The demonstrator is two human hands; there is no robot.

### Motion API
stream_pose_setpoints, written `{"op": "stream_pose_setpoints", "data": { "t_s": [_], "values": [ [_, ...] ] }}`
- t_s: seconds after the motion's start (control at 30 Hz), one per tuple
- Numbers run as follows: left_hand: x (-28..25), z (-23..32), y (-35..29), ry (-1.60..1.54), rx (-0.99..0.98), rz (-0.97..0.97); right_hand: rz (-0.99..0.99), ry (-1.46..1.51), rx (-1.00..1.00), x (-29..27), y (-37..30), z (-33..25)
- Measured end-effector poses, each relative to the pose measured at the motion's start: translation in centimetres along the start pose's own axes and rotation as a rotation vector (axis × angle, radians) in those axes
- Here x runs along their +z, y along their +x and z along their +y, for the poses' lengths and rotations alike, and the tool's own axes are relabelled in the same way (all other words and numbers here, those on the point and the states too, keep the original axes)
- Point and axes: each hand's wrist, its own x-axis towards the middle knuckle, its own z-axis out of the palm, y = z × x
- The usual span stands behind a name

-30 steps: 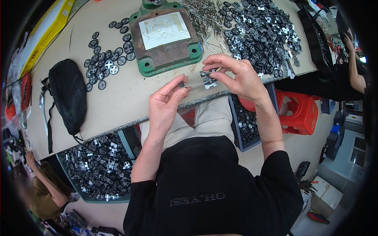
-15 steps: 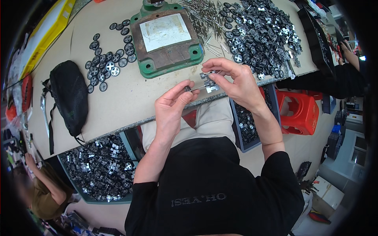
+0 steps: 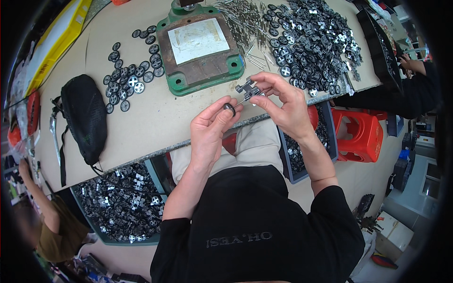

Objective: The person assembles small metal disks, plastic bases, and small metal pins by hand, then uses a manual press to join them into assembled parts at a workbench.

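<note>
Left hand (image 3: 208,126) pinches a wheel (image 3: 230,109), right hand (image 3: 287,107) grips a bracket (image 3: 247,88)! Between them, a rod (image 3: 239,102) seemingly joins both.

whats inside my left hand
The left hand pinches a black wheel, with a thin metal rod running toward the dark bracket in the right hand. Anything deeper in the left hand's grip is covered.

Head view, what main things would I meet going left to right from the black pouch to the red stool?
Black pouch, loose wheels, left hand, held wheel, small grey part, right hand, red stool.
</note>
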Motion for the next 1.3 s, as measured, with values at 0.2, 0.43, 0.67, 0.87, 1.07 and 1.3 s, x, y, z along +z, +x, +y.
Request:
{"op": "stream_pose_setpoints", "data": {
  "t_s": [0.2, 0.43, 0.67, 0.87, 1.07, 1.3],
  "values": [
    [0.0, -0.2, 0.0, -0.042, -0.026, 0.014, 0.069, -0.161, -0.124, 0.8, -0.7, 0.3],
    [0.1, -0.2, -0.2, 0.000, 0.004, 0.037, 0.145, -0.086, -0.133, 1.6, -1.7, 0.9],
    [0.2, 0.2, -0.3, -0.098, -0.057, 0.012, 0.054, 0.710, 0.343, 1.3, -1.8, 1.6],
    [0.3, 0.0, -0.5, -0.007, -0.032, 0.022, 0.062, 0.063, 0.029, 0.9, -1.9, 1.6],
    [0.5, 0.0, -0.6, 0.042, 0.050, 0.019, 0.005, 0.497, 0.203, 0.9, -1.8, 1.6],
    [1.0, -0.1, -0.8, 0.144, 0.131, 0.059, -0.069, 0.328, 0.265, 0.7, -2.0, 1.8]
  ]
}}
